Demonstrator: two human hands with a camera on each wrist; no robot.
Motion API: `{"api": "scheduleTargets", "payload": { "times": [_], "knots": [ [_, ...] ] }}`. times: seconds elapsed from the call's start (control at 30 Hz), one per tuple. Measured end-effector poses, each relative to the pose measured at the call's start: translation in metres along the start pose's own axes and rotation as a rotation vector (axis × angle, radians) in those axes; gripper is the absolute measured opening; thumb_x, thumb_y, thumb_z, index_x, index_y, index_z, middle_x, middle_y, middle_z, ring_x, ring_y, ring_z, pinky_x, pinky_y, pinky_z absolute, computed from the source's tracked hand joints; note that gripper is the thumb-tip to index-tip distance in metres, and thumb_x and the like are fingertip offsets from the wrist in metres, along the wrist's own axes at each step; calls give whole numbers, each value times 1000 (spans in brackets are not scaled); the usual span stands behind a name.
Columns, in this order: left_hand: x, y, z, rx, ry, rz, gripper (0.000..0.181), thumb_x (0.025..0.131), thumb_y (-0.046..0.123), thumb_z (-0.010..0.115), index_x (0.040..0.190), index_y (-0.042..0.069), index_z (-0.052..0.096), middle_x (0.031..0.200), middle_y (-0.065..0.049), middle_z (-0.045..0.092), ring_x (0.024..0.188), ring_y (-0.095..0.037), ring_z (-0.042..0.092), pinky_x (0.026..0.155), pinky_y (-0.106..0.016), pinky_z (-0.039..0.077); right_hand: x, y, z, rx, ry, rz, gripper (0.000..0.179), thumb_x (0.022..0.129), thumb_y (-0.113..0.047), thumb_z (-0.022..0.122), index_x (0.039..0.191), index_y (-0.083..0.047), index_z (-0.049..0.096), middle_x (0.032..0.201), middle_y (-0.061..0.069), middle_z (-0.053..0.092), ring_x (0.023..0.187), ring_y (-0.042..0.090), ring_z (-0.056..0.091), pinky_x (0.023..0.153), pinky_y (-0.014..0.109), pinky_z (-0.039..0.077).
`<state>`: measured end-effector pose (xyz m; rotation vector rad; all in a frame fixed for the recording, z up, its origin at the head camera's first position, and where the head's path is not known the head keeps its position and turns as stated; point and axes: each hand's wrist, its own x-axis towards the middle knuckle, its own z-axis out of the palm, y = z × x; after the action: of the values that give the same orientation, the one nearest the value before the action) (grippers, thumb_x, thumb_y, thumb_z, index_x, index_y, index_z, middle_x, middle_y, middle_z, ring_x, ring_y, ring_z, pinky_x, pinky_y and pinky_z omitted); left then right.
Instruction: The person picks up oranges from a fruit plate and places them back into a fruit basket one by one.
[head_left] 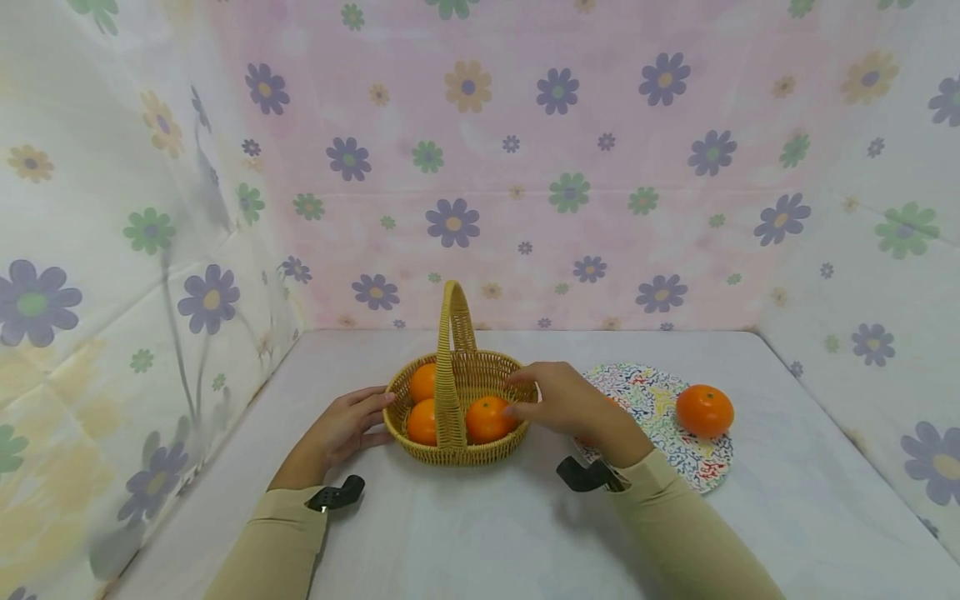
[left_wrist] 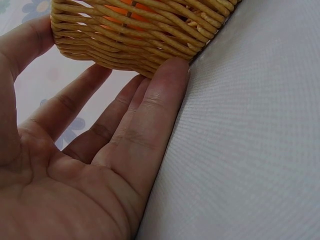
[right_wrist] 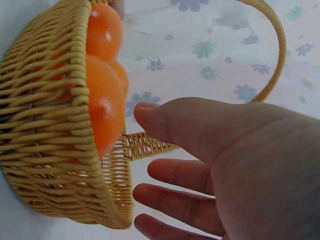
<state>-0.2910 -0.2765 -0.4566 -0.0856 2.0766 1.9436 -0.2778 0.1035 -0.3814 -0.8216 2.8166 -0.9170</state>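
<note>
A woven wicker basket (head_left: 491,454) with a tall arched handle stands on the table and holds three oranges. One orange (head_left: 487,419) lies right of the handle, and another orange (head_left: 422,422) is left of it. Behind that sits the third orange (head_left: 423,383). At the basket's left side, my left hand (head_left: 348,429) touches the wicker with extended fingertips, its edge low along the table. My right hand (head_left: 558,396) is over the right rim, fingers apart and fairly straight, thumb close to the nearest orange. Nothing shows in its grasp in the right wrist view.
Right of the basket lies a round plate (head_left: 648,400) with a multicoloured speckled pattern. An orange (head_left: 705,411) sits on its right side; another orange (head_left: 617,402) is mostly hidden behind my right wrist. Flower-printed cloth (head_left: 510,225) walls the table at the back and sides.
</note>
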Motion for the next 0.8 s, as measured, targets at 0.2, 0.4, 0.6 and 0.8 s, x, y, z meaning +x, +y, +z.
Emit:
{"api": "scheduleTargets", "payload": {
  "times": [0.2,0.4,0.6,0.8],
  "knots": [
    [1,0,-1,2,-4,1,76,95,47,73,154,7,46,154,-16,52,121,-20,66,97,-47,60,-4,4,-12,6,17,35,53,91,-38,80,136,-13,68,140,6,66,138,31,54,116,55,45],
    [1,0,-2,6,-6,0,75,96,46,72,154,7,46,154,-16,51,121,-21,66,97,-47,60,-7,10,-22,-18,15,59,54,90,-39,81,136,-13,67,142,7,64,138,33,54,115,58,45],
    [1,-1,0,-13,-10,1,73,96,44,73,154,7,47,153,-15,53,120,-20,67,97,-47,60,-9,18,-31,-53,-1,106,54,90,-41,79,137,-17,66,142,6,64,135,33,56,112,58,48],
    [1,-1,0,-9,-2,1,73,96,44,72,154,7,47,153,-15,53,120,-20,67,97,-47,60,-12,25,-39,-49,-51,148,57,90,-43,79,139,-20,65,144,9,61,134,36,55,109,60,49]
  ]
}}
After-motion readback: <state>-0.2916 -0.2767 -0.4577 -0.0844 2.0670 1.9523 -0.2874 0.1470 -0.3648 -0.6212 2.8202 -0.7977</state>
